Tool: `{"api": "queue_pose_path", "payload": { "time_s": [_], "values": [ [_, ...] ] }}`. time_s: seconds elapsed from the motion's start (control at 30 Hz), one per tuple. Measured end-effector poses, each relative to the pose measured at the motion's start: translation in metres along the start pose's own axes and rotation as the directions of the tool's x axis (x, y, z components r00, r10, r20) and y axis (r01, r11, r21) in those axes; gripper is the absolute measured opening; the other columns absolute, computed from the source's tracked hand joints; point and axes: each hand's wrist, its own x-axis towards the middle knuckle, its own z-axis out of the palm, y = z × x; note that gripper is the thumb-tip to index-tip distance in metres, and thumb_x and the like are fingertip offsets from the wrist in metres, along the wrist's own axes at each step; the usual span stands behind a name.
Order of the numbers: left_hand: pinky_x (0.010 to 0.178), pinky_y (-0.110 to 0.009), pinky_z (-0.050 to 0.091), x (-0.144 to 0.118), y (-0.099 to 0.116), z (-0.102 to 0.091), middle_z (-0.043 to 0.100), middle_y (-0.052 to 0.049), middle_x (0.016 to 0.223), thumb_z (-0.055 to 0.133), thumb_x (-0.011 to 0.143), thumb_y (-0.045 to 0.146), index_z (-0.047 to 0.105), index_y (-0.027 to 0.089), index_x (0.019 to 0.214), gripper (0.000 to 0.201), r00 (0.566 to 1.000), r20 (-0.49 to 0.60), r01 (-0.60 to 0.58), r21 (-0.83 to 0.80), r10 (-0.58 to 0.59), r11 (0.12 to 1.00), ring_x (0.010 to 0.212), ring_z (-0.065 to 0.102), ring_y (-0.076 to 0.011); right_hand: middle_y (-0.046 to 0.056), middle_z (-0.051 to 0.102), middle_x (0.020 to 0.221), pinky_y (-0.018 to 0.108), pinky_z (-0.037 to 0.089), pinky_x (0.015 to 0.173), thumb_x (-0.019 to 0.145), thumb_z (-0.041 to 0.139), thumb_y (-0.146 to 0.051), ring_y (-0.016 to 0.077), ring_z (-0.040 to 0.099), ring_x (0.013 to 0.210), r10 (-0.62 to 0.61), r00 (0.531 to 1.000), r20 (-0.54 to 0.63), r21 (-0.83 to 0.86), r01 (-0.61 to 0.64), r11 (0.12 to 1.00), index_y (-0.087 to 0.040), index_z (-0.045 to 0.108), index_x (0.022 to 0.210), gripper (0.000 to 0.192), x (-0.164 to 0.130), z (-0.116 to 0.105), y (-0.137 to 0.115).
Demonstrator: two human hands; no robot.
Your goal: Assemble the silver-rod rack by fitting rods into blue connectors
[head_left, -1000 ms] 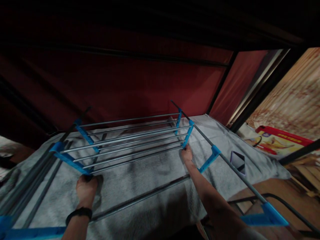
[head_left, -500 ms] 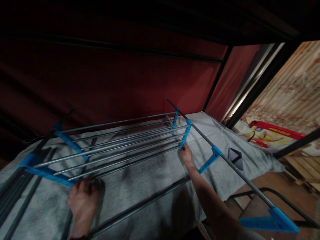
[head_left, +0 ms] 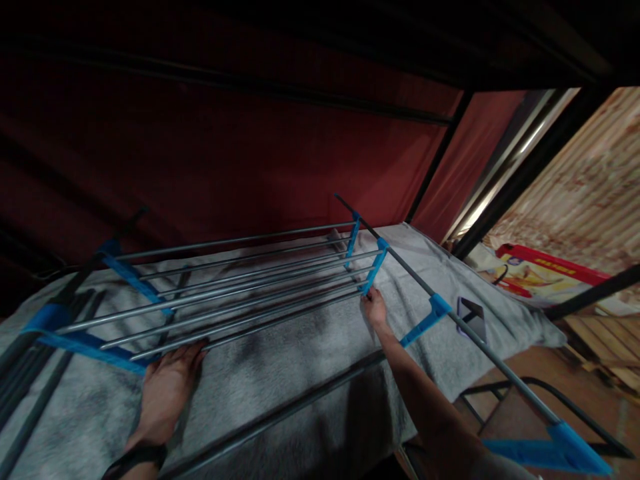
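Observation:
A rack of parallel grey metal rods point(head_left: 250, 283) spans several blue plastic brackets, raised above a grey blanket point(head_left: 280, 373). At the left, my left hand point(head_left: 170, 387) has its fingers bent over the nearest rod, beside the left front blue bracket point(head_left: 95, 353); its thumb is hidden. My right hand point(head_left: 374, 308) pinches the lower tip of the right front blue bracket point(head_left: 376, 267), where that rod's other end meets it. A long side pole point(head_left: 410, 267) runs through the right brackets, with another blue bracket point(head_left: 425, 323) jutting from it nearer me.
Loose dark poles point(head_left: 45, 387) lie at the left. A thicker tube point(head_left: 280, 407) crosses in front of me. A phone point(head_left: 471, 319) rests on the blanket beyond the side pole. Dark bed-frame posts point(head_left: 520, 173) and a colourful box point(head_left: 550, 270) stand at the right.
My left hand has shifted slightly up and right, its fingers now stretched further along the near rod. The rack's left end sits a little lower and further left in view.

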Motion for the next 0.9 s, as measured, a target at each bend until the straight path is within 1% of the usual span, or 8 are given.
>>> {"api": "queue_pose_path", "payload": {
  "time_s": [0.1,0.2,0.33,0.43,0.53,0.63,0.8,0.9],
  "values": [
    [0.113,-0.057,0.050,0.003,0.000,-0.004,0.079,-0.022,0.133,0.035,0.109,0.034,0.078,0.014,0.137,0.056,1.000,0.021,-0.008,-0.008,0.008,1.000,0.133,0.068,-0.0423,0.009,0.076,0.099,0.038,0.055,0.092,0.083,0.050,-0.030,0.0262,0.064,0.093,0.035,0.999,0.002,-0.012,-0.035,0.999,-0.021,0.073,0.100,0.029,0.000,0.000,0.000],
    [0.113,-0.057,0.050,0.007,-0.003,-0.004,0.080,-0.023,0.131,0.039,0.107,0.032,0.080,0.014,0.135,0.052,0.999,0.039,-0.003,-0.032,0.005,0.999,0.133,0.069,-0.0428,0.010,0.075,0.099,0.038,0.054,0.093,0.083,0.051,-0.028,0.0264,0.064,0.094,0.065,0.998,0.007,-0.034,-0.065,0.997,-0.020,0.073,0.099,0.028,-0.001,-0.001,-0.001],
    [0.114,-0.057,0.051,0.009,-0.006,-0.002,0.081,-0.020,0.128,0.046,0.105,0.031,0.082,0.017,0.132,0.047,0.999,0.047,-0.003,-0.040,0.005,0.999,0.132,0.070,-0.0424,0.010,0.075,0.106,0.038,0.053,0.097,0.085,0.052,-0.024,0.0261,0.065,0.102,0.088,0.996,0.014,-0.058,-0.087,0.994,-0.020,0.075,0.106,0.032,-0.003,-0.003,-0.006],
    [0.116,-0.055,0.050,0.007,-0.004,-0.002,0.081,-0.018,0.129,0.044,0.106,0.030,0.080,0.020,0.135,0.047,0.999,0.031,-0.009,-0.039,0.010,0.999,0.134,0.069,-0.0399,0.011,0.075,0.107,0.037,0.053,0.098,0.086,0.053,-0.022,0.0262,0.065,0.102,0.100,0.995,0.019,-0.076,-0.098,0.992,-0.019,0.075,0.109,0.033,-0.003,-0.005,-0.009],
    [0.117,-0.057,0.049,0.007,-0.001,-0.005,0.079,-0.020,0.134,0.041,0.107,0.029,0.078,0.016,0.139,0.050,0.999,0.044,-0.009,-0.024,0.010,1.000,0.136,0.068,-0.0412,0.012,0.075,0.109,0.038,0.053,0.098,0.087,0.053,-0.022,0.0265,0.065,0.103,0.105,0.994,0.027,-0.092,-0.102,0.991,-0.018,0.075,0.112,0.034,-0.004,-0.006,-0.011],
    [0.115,-0.059,0.050,0.007,0.002,-0.007,0.078,-0.022,0.136,0.042,0.107,0.027,0.079,0.014,0.137,0.049,0.997,0.081,0.002,-0.008,-0.002,1.000,0.135,0.068,-0.0432,0.013,0.075,0.114,0.038,0.052,0.101,0.089,0.052,-0.022,0.0269,0.065,0.106,0.102,0.994,0.041,-0.104,-0.097,0.990,-0.017,0.075,0.116,0.036,-0.005,-0.007,-0.013],
    [0.119,-0.057,0.048,0.009,0.003,-0.010,0.078,-0.022,0.136,0.046,0.107,0.023,0.079,0.015,0.137,0.046,0.997,0.074,-0.008,-0.017,0.010,1.000,0.136,0.068,-0.0408,0.013,0.074,0.117,0.038,0.050,0.105,0.092,0.053,-0.025,0.0276,0.065,0.114,0.106,0.993,0.052,-0.115,-0.099,0.988,-0.019,0.074,0.118,0.034,-0.006,-0.009,-0.018],
    [0.121,-0.056,0.046,0.010,0.002,-0.011,0.077,-0.021,0.138,0.046,0.107,0.024,0.080,0.015,0.137,0.045,0.995,0.101,0.002,-0.020,0.000,1.000,0.138,0.067,-0.0399,0.012,0.074,0.116,0.038,0.050,0.104,0.096,0.051,-0.027,0.0275,0.066,0.112,0.134,0.990,0.051,-0.133,-0.126,0.983,-0.021,0.074,0.122,0.035,-0.006,-0.010,-0.022]
  ]
}}
